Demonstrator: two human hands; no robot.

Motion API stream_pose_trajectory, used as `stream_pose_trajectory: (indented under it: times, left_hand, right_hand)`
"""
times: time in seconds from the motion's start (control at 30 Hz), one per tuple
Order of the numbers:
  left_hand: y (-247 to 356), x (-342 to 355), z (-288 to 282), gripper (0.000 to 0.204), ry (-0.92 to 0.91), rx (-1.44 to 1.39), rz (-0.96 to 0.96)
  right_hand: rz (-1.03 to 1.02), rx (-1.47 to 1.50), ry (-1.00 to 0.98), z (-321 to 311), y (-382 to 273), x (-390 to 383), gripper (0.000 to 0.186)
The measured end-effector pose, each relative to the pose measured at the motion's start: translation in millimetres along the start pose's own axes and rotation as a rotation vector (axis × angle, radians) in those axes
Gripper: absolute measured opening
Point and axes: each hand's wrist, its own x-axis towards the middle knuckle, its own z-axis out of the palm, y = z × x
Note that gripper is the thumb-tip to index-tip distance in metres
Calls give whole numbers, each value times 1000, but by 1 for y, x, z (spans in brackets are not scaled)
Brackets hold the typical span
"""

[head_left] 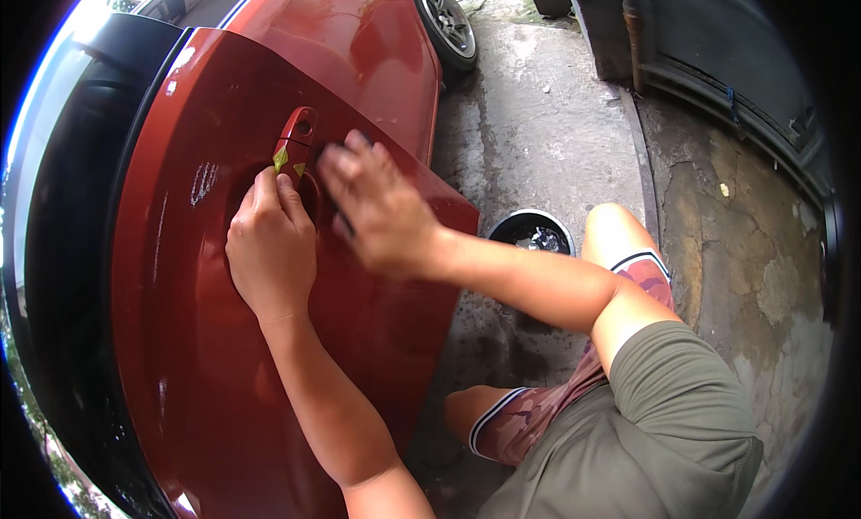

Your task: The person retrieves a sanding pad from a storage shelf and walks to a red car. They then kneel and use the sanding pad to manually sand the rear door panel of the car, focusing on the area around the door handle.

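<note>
A red car door (359,331) stands in front of me, with a red door handle (297,126) that has a round keyhole at its far end. My left hand (273,241) is closed at the near part of the handle, thumb and fingers around it. Yellow-green pieces (281,158) show on the handle just past the fingertips. To the right, my right hand (377,205) is over the door panel, its fingers blurred by motion. Something dark shows at the edge of its palm and fingers; whether it is held or only shadow I cannot make out.
Pale scuffs (204,184) mark the door left of the handle. A dark window (76,250) lies along the left. Beyond the door are the car's red body (359,53) and a wheel (446,21). A dark bucket (535,217) stands on the concrete floor (556,107), near my knee.
</note>
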Motion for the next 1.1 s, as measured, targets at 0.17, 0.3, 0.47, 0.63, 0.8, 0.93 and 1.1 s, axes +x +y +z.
stream_pose_trajectory:
  times: [0.17, 0.3, 0.47, 0.63, 0.8, 0.93, 1.1]
  left_hand:
    - [6, 3, 3, 30, 4, 8, -30]
    - [4, 6, 4, 26, 28, 80, 7]
    - [3, 7, 12, 25, 43, 72, -15]
    - [2, 5, 14, 26, 58, 93, -54]
    - [3, 6, 15, 30, 37, 77, -112]
    - [-1, 3, 16, 29, 58, 67, -132]
    - [-2, 8, 14, 29, 52, 75, -123]
  right_hand:
    - [-101, -1, -27, -6, 25, 6, 67]
    - [-156, 14, -57, -16, 50, 17, 69]
    - [-416, 106, -191, -29, 87, 29, 69]
    - [-631, 178, -322, -30, 98, 40, 72]
    - [-706, 180, -371, -35, 105, 60, 60]
    - [-721, 90, -367, -42, 112, 72, 64]
    - [-712, 174, -328, -27, 103, 66, 70]
